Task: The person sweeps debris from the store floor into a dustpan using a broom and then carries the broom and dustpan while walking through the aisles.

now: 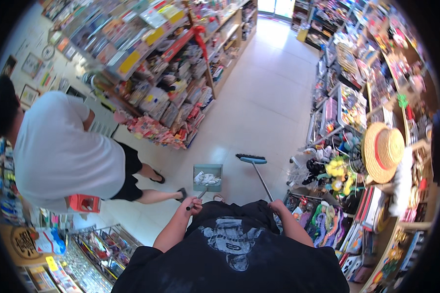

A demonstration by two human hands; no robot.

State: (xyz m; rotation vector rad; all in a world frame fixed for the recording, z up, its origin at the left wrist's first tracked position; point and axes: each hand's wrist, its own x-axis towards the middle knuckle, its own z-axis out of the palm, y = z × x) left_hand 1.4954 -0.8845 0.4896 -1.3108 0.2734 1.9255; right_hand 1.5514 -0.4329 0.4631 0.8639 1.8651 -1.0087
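Observation:
My left hand (193,206) is closed around the handle of a long-handled dustpan (215,188), low in front of me. Crumpled white litter (207,178) lies in the pale blue-green pan. On the other side, my right hand (277,206) grips the grey pole (263,179) of a broom. The broom's blue head with dark bristles (252,159) is on the floor or just above it, to the right of the dustpan and apart from it.
A person in a white shirt (73,146) stands close on the left, beside a red object (85,203). Packed shelves (157,91) line the aisle's left side. To the right are toy racks, a straw hat (383,152) and a bin of colourful goods (322,223). The tiled floor (267,84) runs toward a bright doorway.

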